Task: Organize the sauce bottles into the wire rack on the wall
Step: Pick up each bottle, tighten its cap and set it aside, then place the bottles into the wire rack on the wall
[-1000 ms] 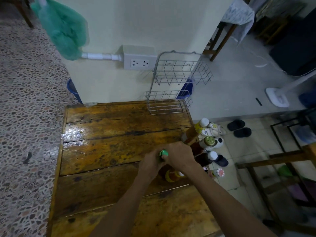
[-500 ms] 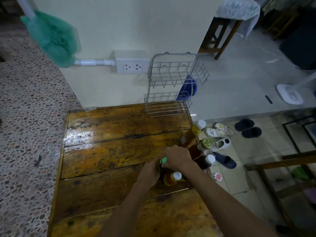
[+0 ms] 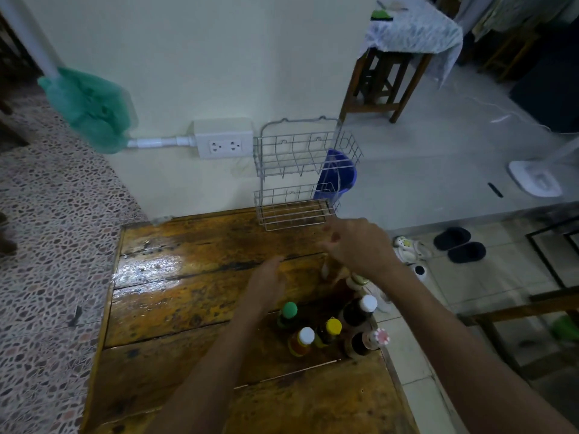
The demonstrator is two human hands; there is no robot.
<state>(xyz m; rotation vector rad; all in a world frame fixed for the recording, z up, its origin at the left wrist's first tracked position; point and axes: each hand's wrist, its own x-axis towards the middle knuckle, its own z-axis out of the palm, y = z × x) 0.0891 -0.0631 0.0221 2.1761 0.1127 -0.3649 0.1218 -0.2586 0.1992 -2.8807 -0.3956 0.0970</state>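
Observation:
A two-tier wire rack [image 3: 294,211] hangs on the wall above the far edge of the wooden table [image 3: 188,296]; both tiers hold nothing. Several sauce bottles stand near the table's right edge: a green-capped one [image 3: 289,310], an orange one with a white cap [image 3: 305,336], a yellow-capped one [image 3: 332,327], a dark one with a white cap [image 3: 368,303] and a dark one with a red-and-white cap [image 3: 380,336]. My left hand [image 3: 269,283] lies flat, holding nothing. My right hand [image 3: 360,245] is blurred over an amber bottle [image 3: 340,274]; its grip is unclear.
A white power socket [image 3: 224,145] sits on the wall left of the rack, and a green bag [image 3: 91,111] hangs further left. A blue bucket [image 3: 340,173] stands behind the rack. Shoes [image 3: 459,245] lie on the floor to the right, past the table's edge.
Both hands have let go of the green-capped bottle. My right hand has moved forward over the amber bottle, and my left hand has moved forward too. The camera has tilted up.

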